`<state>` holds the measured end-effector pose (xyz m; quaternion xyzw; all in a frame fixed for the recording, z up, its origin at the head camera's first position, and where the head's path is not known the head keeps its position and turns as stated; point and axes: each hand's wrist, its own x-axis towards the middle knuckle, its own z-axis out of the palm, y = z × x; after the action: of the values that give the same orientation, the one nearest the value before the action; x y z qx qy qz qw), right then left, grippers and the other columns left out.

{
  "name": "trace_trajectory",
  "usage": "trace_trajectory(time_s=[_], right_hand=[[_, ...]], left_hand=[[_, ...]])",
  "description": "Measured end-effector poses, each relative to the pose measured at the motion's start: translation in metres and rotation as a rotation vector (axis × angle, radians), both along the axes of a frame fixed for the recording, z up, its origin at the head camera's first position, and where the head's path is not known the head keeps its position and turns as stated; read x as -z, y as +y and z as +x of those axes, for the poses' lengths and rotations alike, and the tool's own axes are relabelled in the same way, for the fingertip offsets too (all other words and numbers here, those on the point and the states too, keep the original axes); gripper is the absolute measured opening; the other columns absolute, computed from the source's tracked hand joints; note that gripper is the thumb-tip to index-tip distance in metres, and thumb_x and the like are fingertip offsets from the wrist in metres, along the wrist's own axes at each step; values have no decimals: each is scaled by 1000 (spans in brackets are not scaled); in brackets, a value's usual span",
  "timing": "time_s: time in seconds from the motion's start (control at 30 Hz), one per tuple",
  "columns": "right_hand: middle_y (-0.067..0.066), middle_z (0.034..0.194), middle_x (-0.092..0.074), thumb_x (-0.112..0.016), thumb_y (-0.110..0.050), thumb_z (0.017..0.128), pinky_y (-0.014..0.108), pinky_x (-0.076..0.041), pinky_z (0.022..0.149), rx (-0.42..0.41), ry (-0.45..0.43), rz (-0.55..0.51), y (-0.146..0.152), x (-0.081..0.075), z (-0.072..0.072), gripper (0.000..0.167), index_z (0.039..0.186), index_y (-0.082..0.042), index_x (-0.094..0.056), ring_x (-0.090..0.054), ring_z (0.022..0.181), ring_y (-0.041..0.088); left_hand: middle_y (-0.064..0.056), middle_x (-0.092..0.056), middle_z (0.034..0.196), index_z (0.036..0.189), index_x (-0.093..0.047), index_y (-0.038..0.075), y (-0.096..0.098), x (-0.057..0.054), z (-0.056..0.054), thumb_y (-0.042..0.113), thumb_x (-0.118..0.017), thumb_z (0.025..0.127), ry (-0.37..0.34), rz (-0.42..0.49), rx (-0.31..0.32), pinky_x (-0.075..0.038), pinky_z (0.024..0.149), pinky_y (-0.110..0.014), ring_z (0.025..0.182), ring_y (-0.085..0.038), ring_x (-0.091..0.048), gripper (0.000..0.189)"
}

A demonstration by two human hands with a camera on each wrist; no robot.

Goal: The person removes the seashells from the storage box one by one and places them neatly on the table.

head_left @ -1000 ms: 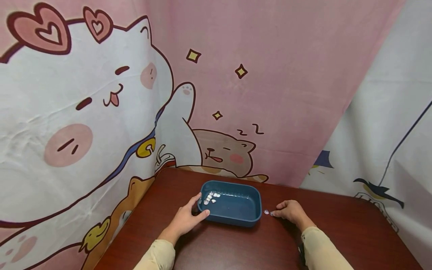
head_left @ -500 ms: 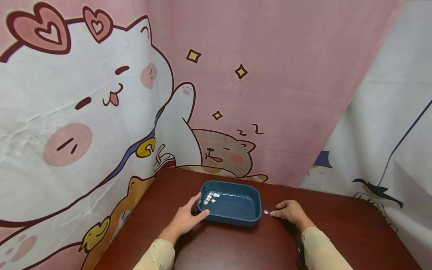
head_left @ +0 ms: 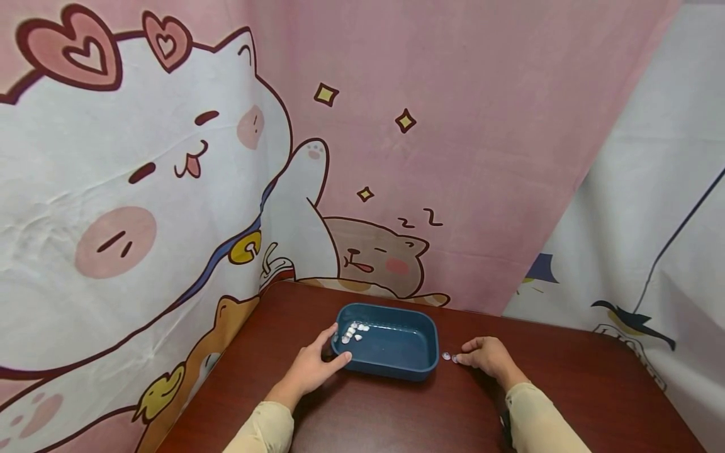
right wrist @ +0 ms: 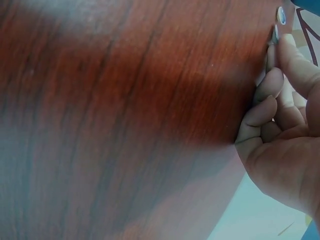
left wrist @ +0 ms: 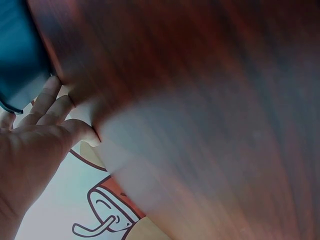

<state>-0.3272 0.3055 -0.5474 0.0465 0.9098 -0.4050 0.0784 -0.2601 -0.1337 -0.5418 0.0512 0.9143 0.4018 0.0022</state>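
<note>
On the reddish counter point(head_left: 385, 412), work is judged nearly done: pale pieces point(head_left: 349, 333) are gathered in the blue tub point(head_left: 399, 353), touched by the spread left hand point(head_left: 308, 367); one loose disc point(head_left: 446, 356) is left outside, a second disc point(head_left: 455, 359) pinched by the right hand point(head_left: 488, 356).

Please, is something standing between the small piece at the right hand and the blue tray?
Yes: another small piece lies on the table, between the pinched piece at the right hand and the blue tray. The tray's wall also rises there.
</note>
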Motion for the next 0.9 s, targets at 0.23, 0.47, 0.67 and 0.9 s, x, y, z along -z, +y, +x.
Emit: trace_trajectory(time_s=[0.23, 0.47, 0.67, 0.9], right_hand=[[11, 103, -76, -90, -23, 86, 32, -51, 76, -10, 26, -12, 1, 2, 2, 34, 108, -1, -78, -63, 94, 25], [9, 100, -76, -88, -24, 88, 33, -52, 77, -12, 38, -3, 3, 4, 2, 32, 108, -1, -78, -64, 94, 24], [6, 91, -74, -81, -20, 95, 32, -50, 72, -7, 50, -9, 2, 6, 1, 21, 105, -1, -78, -63, 85, 21], [8, 92, -74, -78, -20, 97, 32, -50, 72, -3, 51, -20, 1, 5, 1, 22, 107, 0, -77, -63, 85, 22]], left_hand=[[-19, -60, 156, 166, -40, 27, -1, 2, -1, 62, -74, 94, 15, 3, 9, -50, 108, -68, 133, -38, -66, 87], [-19, -58, 157, 166, -40, 24, -1, 1, 0, 60, -74, 94, 9, 11, 14, -49, 109, -68, 134, -38, -64, 87], [-17, -55, 160, 166, -39, 27, -1, 1, 0, 62, -74, 94, -7, 15, 10, -48, 110, -68, 138, -39, -62, 87], [-17, -55, 161, 166, -38, 30, -1, 1, 0, 61, -74, 94, -23, 19, 4, -48, 110, -69, 138, -38, -62, 86]])
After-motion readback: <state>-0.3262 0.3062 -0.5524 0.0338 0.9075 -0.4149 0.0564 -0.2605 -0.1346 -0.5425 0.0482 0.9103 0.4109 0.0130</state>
